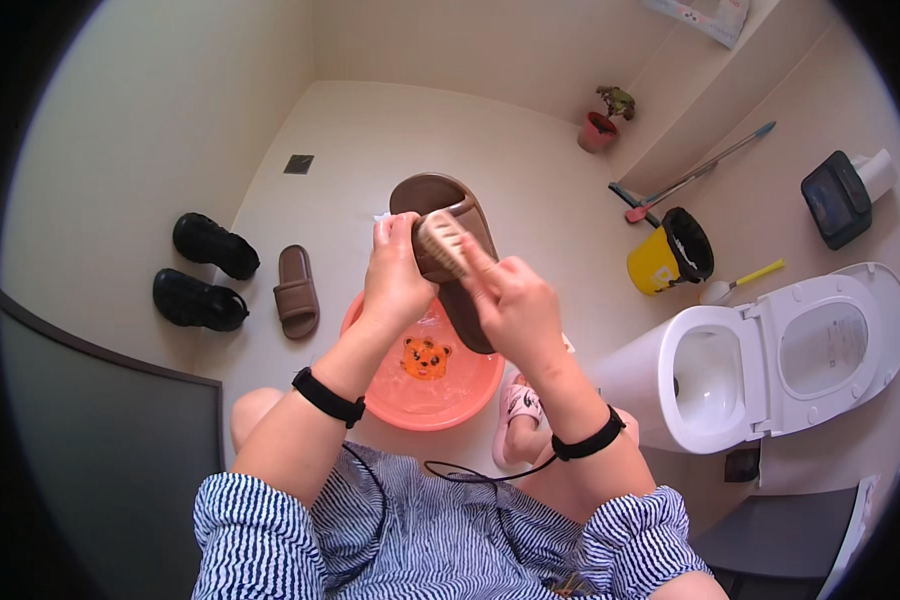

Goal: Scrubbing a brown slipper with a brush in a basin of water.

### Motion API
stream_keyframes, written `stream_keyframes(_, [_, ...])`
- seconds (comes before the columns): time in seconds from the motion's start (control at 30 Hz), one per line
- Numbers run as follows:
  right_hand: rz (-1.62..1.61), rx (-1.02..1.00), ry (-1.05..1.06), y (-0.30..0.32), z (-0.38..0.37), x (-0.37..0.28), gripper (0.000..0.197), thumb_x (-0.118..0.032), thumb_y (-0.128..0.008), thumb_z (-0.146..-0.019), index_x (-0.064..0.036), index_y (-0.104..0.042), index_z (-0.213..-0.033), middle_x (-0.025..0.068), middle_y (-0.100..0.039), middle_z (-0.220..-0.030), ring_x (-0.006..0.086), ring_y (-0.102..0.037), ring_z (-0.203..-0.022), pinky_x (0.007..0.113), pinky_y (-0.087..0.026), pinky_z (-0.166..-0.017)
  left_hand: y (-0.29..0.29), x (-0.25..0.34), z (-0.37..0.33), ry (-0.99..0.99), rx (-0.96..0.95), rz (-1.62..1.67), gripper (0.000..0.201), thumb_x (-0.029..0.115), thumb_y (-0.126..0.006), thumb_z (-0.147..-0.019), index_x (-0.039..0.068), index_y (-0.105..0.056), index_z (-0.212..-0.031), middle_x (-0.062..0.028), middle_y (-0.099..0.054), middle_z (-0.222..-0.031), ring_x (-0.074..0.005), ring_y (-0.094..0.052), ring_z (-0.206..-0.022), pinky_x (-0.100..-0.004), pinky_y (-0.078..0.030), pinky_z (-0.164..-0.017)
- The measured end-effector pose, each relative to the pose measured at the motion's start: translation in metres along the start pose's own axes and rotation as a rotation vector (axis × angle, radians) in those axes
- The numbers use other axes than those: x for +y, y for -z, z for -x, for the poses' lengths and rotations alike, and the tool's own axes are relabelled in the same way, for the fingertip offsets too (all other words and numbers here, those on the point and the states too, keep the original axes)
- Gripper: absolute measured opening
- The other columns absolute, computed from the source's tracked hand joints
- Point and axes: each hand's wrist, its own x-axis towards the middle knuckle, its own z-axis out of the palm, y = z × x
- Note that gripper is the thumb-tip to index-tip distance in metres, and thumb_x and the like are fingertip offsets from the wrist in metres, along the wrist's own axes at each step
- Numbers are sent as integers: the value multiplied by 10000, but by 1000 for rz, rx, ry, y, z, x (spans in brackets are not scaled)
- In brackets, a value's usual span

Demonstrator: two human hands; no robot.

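A brown slide slipper [467,318] is held up over a pink basin [378,398]. My left hand [398,272] grips the slipper by its strap, fingers closed around the edge. In my right hand [518,308] is a scrubbing brush [443,240] with pale bristles, pressed near the strap and slightly blurred. Water and an orange bear-face picture [425,358] show in the basin. Standing on the floor to the left is a matching brown slipper [296,295].
Black shoes [215,247] stand by the left wall, near a floor drain [298,164]. On the right are a white toilet [705,385], a yellow bin [660,262], a toilet brush [745,283] and a long-handled squeegee [705,170]. A potted plant [598,132] sits in the far corner.
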Motion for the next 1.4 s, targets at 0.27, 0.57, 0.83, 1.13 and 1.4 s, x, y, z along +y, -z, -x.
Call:
stream_keyframes(0.27, [74, 76, -182, -2, -17, 47, 439, -247, -654, -927, -282, -627, -1364, 99, -629, -817, 306, -654, -699, 415, -541, -639, -5, 0, 0, -65, -23, -7, 702, -116, -682, -641, 43, -472, -1292, -170, -466, -1313, -391, -523, -1202, -423, -491, -1001])
stream_keyframes(0.57, [14, -3, -86, 0, -2, 14, 481, -230, -666, -918, -308, -602, -1387, 99, -609, -795, 305, -648, -690, 421, -537, -632, 0, -6, -1, -94, -4, -24, 691, -125, -657, -655, 29, -457, -1298, -184, -470, -1301, -403, -502, -1219, -425, -481, -1010])
stream_keyframes(0.83, [-377, 96, -365, -18, -15, 80, 548, -242, -709, -915, -214, -553, -1440, 107, -715, -1115, 226, -720, -941, 359, -560, -818, -6, -2, 1, -89, -42, 0, 712, -78, -711, -662, 30, -433, -1309, -203, -465, -1283, -416, -507, -1192, -433, -474, -1016])
stream_keyframes(1.13, [-763, -31, -720, -16, -15, 28, 906, -257, -816, -849, -39, -290, -1554, 45, -659, -1089, 112, -644, -873, 253, -525, -631, -10, 9, 9, -79, -1, -103, 912, 50, -861, -611, 38, -330, -1352, -183, -386, -1325, -378, -465, -1237, -431, -472, -1041])
stream_keyframes(1.4, [-1194, -101, -728, -32, -8, 62, 743, 7, -737, -860, -85, -359, -1493, 36, -650, -1060, 154, -647, -958, 274, -521, -788, 0, 8, -3, 75, -170, 194, 441, 374, -779, -836, -26, -670, -986, -187, -691, -975, -329, -663, -964, -419, -527, -841])
